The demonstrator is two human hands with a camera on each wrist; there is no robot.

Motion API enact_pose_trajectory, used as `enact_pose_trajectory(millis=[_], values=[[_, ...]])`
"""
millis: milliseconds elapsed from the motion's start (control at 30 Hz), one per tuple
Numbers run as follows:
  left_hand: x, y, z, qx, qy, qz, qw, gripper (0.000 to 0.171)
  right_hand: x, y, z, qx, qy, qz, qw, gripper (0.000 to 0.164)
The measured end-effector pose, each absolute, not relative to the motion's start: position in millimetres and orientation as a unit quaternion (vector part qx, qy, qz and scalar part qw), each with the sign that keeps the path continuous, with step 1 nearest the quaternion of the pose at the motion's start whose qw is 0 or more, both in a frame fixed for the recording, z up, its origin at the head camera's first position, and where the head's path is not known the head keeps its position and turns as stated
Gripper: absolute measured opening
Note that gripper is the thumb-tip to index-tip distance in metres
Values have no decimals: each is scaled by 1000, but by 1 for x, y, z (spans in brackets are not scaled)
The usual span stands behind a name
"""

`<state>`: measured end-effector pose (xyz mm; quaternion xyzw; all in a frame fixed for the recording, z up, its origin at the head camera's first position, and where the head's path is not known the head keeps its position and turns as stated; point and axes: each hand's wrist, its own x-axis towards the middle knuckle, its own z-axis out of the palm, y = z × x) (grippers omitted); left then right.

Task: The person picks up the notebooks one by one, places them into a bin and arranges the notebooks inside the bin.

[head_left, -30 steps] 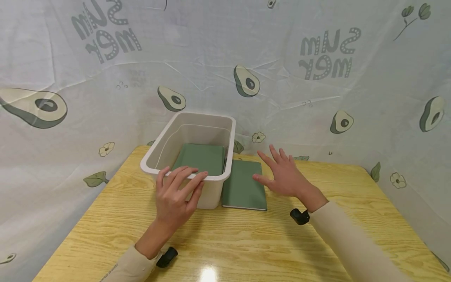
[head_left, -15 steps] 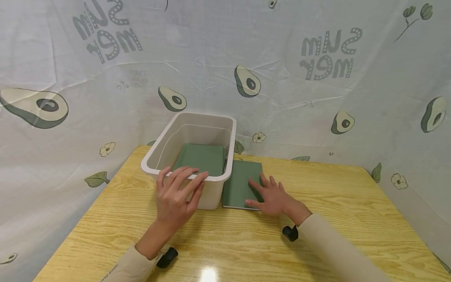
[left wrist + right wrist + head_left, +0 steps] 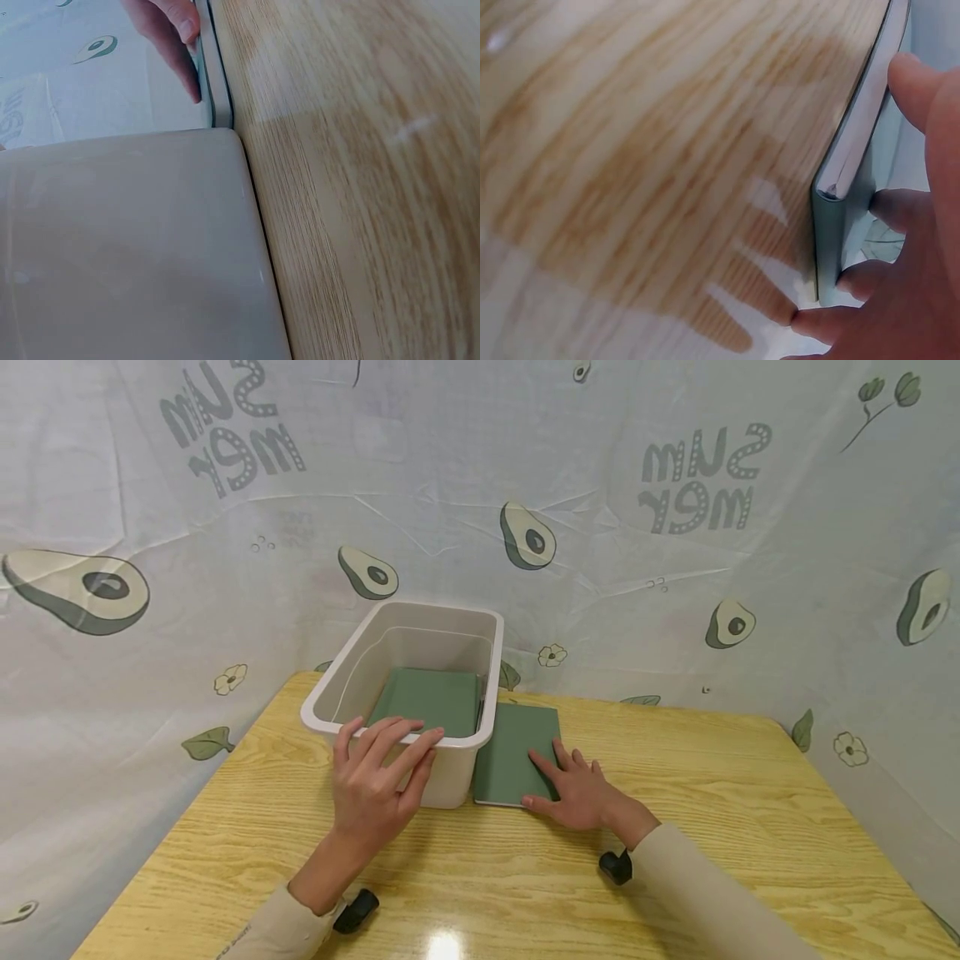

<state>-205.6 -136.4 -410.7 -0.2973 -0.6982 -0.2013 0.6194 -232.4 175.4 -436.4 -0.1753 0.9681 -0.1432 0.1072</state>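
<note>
A white plastic bin [image 3: 450, 777] stands on the table at centre left, a green hardcover book [image 3: 431, 697] lying inside it. My left hand [image 3: 375, 789] holds the bin's front rim, fingers over the edge and thumb at the outer wall below. Flat on the table, against the bin's right side, lies another green book [image 3: 513, 752]. My right hand [image 3: 581, 793] rests spread on that book's near right corner. In the right wrist view, the thumb and forefinger touch the cover of the book [image 3: 859, 142], and another finger lies at its spine.
The light wooden table [image 3: 712, 777] reaches to a hanging cloth [image 3: 615, 568] printed with avocados, close behind the bin. Black wrist cameras sit under both wrists, the right one [image 3: 616, 867] close over the tabletop.
My right hand has come down and toward me from above the book onto its near right corner. My left hand has stayed on the bin's rim.
</note>
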Motion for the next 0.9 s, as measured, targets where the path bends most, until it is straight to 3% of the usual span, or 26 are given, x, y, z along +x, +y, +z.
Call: enact_pose_trajectory(millis=[433, 667, 900], values=[[-205, -136, -411, -297, -698, -200, 621, 21, -235, 175, -439, -188, 942, -250, 121, 83], [-205, -136, -411, -299, -698, -203, 619, 22, -239, 178, -434, -142, 877, -428, 167, 85], [-205, -136, -411, -296, -697, -204, 620, 21, -244, 180, -429, -95, 766, -617, 156, 74]])
